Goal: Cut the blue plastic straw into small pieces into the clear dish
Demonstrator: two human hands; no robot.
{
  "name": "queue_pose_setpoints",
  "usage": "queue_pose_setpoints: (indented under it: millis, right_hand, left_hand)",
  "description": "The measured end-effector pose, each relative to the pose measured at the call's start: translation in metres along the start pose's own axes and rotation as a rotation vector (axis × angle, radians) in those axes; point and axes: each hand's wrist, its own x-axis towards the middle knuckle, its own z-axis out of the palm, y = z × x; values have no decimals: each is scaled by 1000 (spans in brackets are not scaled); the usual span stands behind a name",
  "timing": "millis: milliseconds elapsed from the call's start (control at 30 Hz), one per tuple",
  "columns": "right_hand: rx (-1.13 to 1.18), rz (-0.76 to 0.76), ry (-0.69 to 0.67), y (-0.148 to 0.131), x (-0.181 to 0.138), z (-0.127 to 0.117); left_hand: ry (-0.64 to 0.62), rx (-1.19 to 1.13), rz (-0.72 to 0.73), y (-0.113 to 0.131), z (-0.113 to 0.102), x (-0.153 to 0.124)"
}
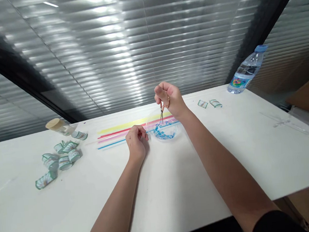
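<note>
Small scissors (161, 112) with rose-gold handles point downward from my right hand (171, 99), whose fingers grip the handle loops. Their tips hang over a clear round bowl (162, 140) with many small blue cut pieces (160, 134) in it. My left hand (136, 138) rests on the table just left of the bowl, fingers curled together; what they pinch, if anything, is hidden. Behind that hand lie long thin straws: yellow straws (117, 125), a red straw (112, 133), pink straws (110, 138) and a blue straw (111, 144). They run on behind the bowl.
Several green-and-white printed wrappers (65, 162) lie at left, near a tilted-looking jar with a tan lid (60, 127). Two similar wrappers (209, 103) lie right of the bowl. A water bottle (246, 71) stands at the back right, and clear plastic (287, 122) lies near the right edge.
</note>
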Motion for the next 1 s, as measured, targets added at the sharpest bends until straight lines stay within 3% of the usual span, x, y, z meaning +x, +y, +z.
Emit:
queue_pose_setpoints:
  millis: [1000]
  right_hand:
    - [27, 17, -50, 8, 1, 6]
  left_hand:
    - [-12, -43, 5, -1, 2, 0]
